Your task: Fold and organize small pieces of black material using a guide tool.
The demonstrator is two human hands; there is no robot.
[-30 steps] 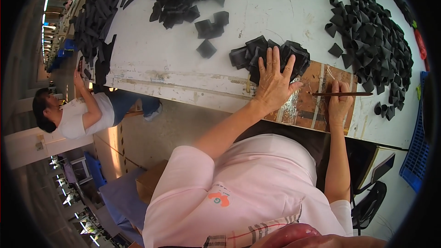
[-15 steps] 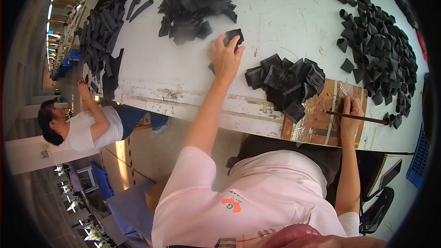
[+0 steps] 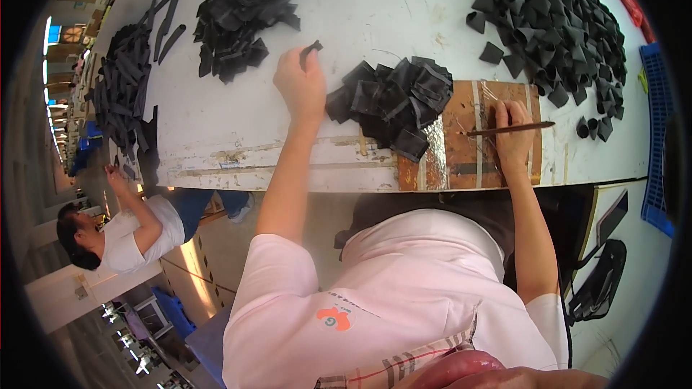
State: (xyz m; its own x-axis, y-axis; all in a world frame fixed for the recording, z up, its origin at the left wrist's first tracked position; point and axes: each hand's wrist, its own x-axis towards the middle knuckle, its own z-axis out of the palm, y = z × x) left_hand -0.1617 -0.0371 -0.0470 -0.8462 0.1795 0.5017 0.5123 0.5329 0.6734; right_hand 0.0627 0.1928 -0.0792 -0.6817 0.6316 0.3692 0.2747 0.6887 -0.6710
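My left hand [image 3: 299, 90] is above the white table, its thumb and fingers pinching a small black fabric piece [image 3: 311, 49] seen nearly edge-on. Just right of that hand lies a loose heap of flat black pieces [image 3: 393, 97], partly overlapping a brown board [image 3: 458, 115] with tape strips on it. Over this board, my right hand [image 3: 512, 137] is closed around a thin dark stick [image 3: 530, 127], which lies roughly level with its narrow tip toward the left. Whether the stick touches the board, I cannot tell.
Larger black piles stand farther off: flat pieces [image 3: 245, 14], long strips [image 3: 122, 79] at left, and folded, cone-like pieces [image 3: 548, 21] at right. A blue crate [image 3: 656, 137] is beyond the table's right end. Another person [image 3: 137, 227] works at the far left.
The view has shifted, moving the table's contents left and up. My left hand has turned, so its black piece now shows edge-on. My right hand keeps the stick over the board.
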